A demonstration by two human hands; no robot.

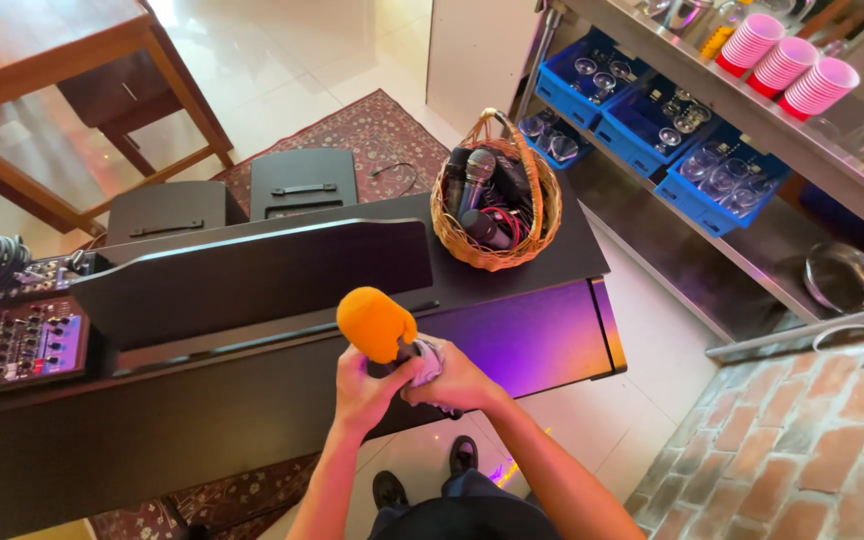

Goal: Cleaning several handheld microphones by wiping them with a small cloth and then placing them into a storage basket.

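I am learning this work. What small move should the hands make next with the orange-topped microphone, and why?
Probably turn the microphone a little in the left hand. The right hand presses a cloth on just one side of its handle, so the far side seems unwiped.

I am standing before the piano [252, 290], with the basket [542, 215] sitting on its top at my right, the mixer [17, 345] lying at my left, and two speakers [237, 200] standing behind it.
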